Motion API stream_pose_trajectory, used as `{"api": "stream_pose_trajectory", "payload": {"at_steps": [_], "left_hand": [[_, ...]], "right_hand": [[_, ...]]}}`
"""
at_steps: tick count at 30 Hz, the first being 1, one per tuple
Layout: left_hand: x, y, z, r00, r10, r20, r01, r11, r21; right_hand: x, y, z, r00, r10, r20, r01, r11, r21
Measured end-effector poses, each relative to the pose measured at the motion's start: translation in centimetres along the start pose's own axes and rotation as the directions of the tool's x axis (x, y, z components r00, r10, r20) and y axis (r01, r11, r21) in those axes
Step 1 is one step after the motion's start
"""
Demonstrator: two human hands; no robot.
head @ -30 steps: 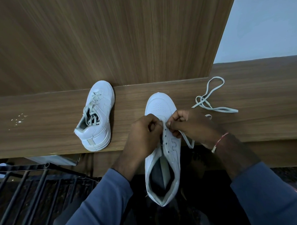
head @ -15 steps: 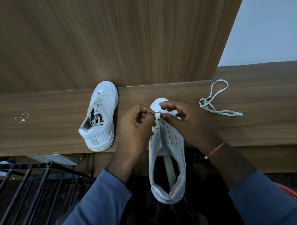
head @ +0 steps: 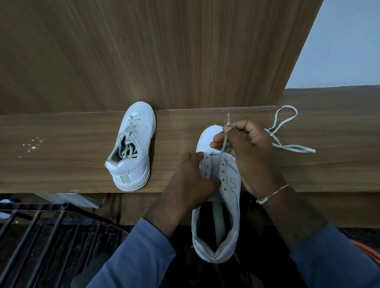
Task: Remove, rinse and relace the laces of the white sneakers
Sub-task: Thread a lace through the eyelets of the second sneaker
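Currently right hand (head: 250, 148) fingers (head: 238, 127) clamp the lace (head: 224, 143) tip to pull it through a front eyelet — left hand (head: 191, 183) grips the unlaced sneaker (head: 230, 177), holding it steady.

Long blue-grey sleeves cover both arms: left sleeve (head: 132, 260) at lower centre of the frame, right sleeve (head: 331, 259) at lower right. A thin red-and-white thread bracelet (head: 272, 193) circles the wrist of the right hand (head: 249, 154).

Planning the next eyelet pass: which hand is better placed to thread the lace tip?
Right. The right hand pinches the lace near its tip, while the left hand grips the sneaker at its eyelets, probably steadying it.
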State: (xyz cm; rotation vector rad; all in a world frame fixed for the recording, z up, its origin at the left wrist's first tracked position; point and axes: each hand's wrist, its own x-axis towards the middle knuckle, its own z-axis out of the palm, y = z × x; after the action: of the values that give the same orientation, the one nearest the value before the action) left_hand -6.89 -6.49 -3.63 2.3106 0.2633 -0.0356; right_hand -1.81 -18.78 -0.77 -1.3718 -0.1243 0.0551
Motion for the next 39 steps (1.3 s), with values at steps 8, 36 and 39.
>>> {"api": "stream_pose_trajectory", "payload": {"at_steps": [8, 36, 39], "left_hand": [[0.5, -0.4, 0.2, 0.972, 0.038, -0.233, -0.04, 0.999, -0.005], [1.8, -1.5, -1.2, 0.989, -0.023, -0.147, -0.012, 0.973, -0.229], [1.7, -1.5, -1.2, 0.987, -0.022, -0.158, -0.014, 0.974, -0.224]], "right_hand": [[-0.2, -0.6, -0.7, 0.985, -0.093, 0.147, 0.16, 0.813, -0.559], [0.2, 3.8, 0.0, 0.993, 0.046, 0.104, 0.054, 0.616, -0.786], [0.4, 4.1, -0.1, 0.989, 0.047, 0.139, 0.081, 0.613, -0.786]]}}
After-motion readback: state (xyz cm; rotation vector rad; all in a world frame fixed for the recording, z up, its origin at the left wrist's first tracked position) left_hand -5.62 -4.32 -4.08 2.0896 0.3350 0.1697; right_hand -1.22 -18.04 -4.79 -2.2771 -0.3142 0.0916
